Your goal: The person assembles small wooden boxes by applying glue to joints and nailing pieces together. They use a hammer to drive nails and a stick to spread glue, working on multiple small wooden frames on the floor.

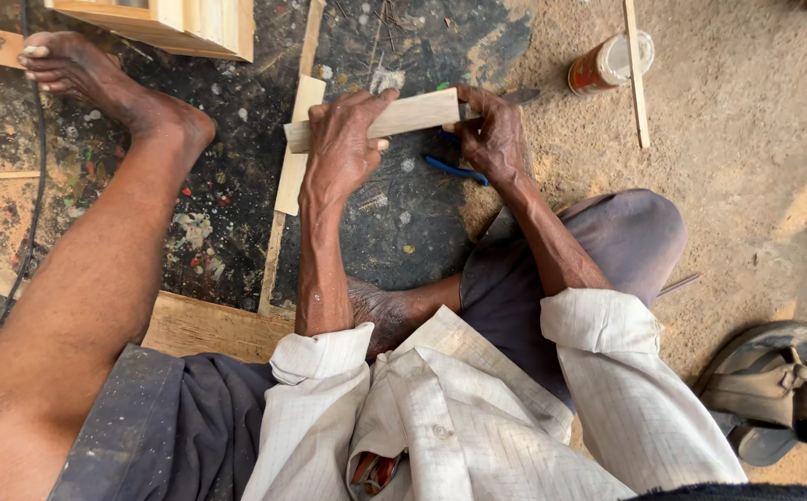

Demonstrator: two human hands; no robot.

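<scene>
Down over the paint-spattered floor (236,213), both forearms reach forward, sleeves rolled to the elbow. The left hand (343,139) is wrapped over a pale wood block (413,115), fingers curled tight around its left part. The right hand (494,134) pinches the block's right end, clamped there together with a dark blade (519,95) poking out past it. Block's smooth, flat-sided, held level above a thin slat (294,148) and blue pliers (454,169).
</scene>
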